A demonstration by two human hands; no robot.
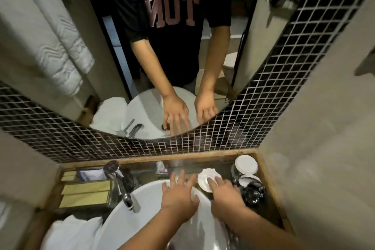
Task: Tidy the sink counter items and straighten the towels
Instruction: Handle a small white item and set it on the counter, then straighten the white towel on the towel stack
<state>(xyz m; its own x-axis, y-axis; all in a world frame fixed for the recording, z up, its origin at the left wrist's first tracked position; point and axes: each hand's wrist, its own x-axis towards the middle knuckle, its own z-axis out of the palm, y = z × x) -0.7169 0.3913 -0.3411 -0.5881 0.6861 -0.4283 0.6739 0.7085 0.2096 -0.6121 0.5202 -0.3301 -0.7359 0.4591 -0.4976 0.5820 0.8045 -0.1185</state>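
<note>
My left hand (178, 195) hovers flat over the far rim of the white basin (142, 215), fingers spread, holding nothing. My right hand (225, 193) reaches over the counter, its fingertips resting on a small white dish (205, 178) behind the basin; whether it grips the dish is unclear. A folded white towel (71, 233) lies on the counter at the near left. White towels (50, 36) hang at the upper left, beside the mirror.
A chrome tap (123, 186) stands left of the basin. A tray of yellow packets (85, 191) sits at the back left. Glasses with white lids (245, 166) and dark shiny items (253, 191) crowd the back right corner. The wooden counter edge (272, 186) and black mosaic tiles (142, 148) border the space.
</note>
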